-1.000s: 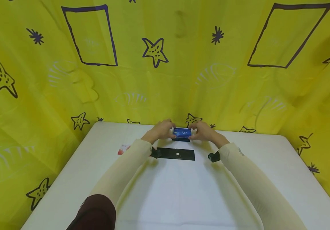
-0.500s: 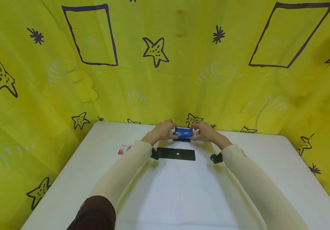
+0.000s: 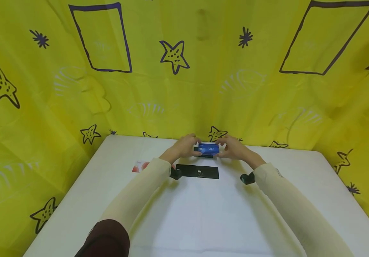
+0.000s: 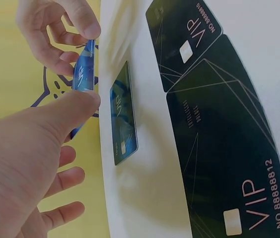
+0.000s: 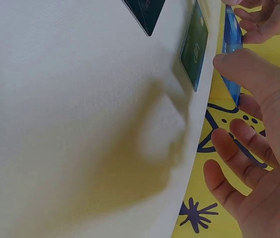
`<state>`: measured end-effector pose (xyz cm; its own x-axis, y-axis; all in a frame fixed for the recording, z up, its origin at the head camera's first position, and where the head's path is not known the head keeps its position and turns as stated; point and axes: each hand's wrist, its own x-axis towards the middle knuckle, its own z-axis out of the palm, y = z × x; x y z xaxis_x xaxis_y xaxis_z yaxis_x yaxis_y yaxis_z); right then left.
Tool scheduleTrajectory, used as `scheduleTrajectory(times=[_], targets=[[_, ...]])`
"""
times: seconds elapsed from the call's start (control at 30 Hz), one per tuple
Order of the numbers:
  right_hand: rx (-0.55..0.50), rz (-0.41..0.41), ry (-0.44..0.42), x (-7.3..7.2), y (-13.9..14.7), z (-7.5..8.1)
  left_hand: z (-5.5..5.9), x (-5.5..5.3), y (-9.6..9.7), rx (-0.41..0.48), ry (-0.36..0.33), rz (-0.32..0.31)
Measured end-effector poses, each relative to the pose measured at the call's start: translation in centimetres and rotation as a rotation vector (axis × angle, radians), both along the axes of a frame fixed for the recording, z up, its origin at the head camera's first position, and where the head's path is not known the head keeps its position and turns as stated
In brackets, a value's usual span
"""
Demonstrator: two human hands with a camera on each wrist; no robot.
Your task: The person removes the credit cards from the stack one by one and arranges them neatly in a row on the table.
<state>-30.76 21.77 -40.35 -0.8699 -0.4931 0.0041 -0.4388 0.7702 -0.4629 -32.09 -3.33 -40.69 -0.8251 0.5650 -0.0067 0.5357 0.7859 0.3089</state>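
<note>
A blue card (image 3: 208, 149) marked VIP is raised above the far edge of the white table, its face tilted toward the head camera. My left hand (image 3: 183, 145) pinches its left end, the thumb (image 4: 83, 103) lying across the front face. At the other end my right hand (image 3: 234, 147) pinches the card too, with its remaining fingers (image 5: 224, 188) spread apart. Below lies a dark glossy card (image 4: 125, 119) on the table, touched by neither hand. Closer to me, two black VIP cards (image 4: 229, 148) lie end to end.
A white-and-red card (image 3: 138, 166) lies at the left, partly hidden by my left sleeve. The yellow curtain (image 3: 158, 89) hangs right behind the table's far edge. Dark wrist-worn devices (image 3: 248, 178) sit under both forearms. The white table (image 3: 216, 217) extends toward me.
Both hands have shifted slightly to the right with the blue card, uncovering more of the dark card's left side beneath it. The cards on the table stay where they were.
</note>
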Motion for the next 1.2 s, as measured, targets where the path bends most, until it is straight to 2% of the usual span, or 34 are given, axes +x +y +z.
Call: scheduleTrajectory(times=[0.27, 0.5, 0.8, 1.03, 1.2], targets=[[0.000, -0.014, -0.010, 0.7, 0.7, 0.4, 0.1, 0.3, 0.6, 0.020, 0.026, -0.037], [0.001, 0.011, 0.038, 1.2, 1.6, 0.4, 0.2, 0.6, 1.3, 0.015, 0.058, -0.076], [-0.027, 0.013, 0.056, 2.0, 2.7, 0.5, 0.0, 1.1, 2.2, 0.048, 0.083, -0.072], [-0.045, 0.046, 0.085, 2.7, 4.0, 0.5, -0.1, 1.9, 3.1, 0.085, 0.063, -0.060], [-0.053, 0.036, 0.063, 3.2, 4.7, 0.7, -0.2, 2.2, 3.7, 0.095, 0.071, -0.074]])
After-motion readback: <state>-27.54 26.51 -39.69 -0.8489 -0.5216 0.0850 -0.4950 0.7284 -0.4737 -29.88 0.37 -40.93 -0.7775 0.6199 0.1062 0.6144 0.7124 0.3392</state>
